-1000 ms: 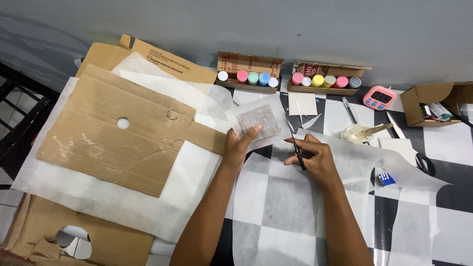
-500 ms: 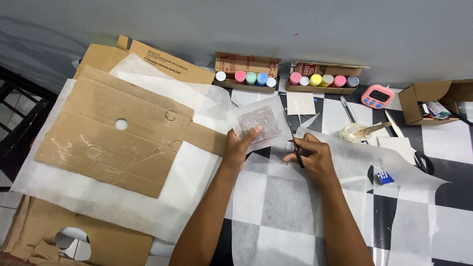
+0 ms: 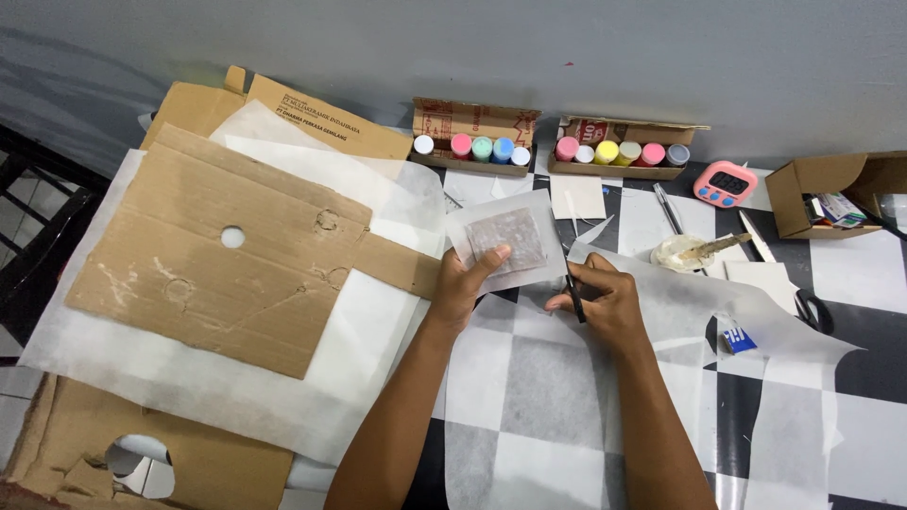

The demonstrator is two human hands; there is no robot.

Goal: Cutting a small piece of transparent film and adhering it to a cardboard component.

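Head view: one holed cardboard sheet (image 3: 222, 255) far left. Left hand (image 3: 465, 281), fingers closed on one small grey textured square backed by white paper (image 3: 505, 241), lifted above the checkered counter (image 3: 548, 397). Right hand (image 3: 605, 300) grips a thin black tool (image 3: 573, 300). Two paint-pot boxes (image 3: 472, 142) behind.

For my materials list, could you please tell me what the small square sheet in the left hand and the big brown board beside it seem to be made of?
The small white square sheet looks like thin translucent paper, matte; a greyish patch shows through it. The large brown board looks like corrugated cardboard, matte and scuffed, with a punched round hole.
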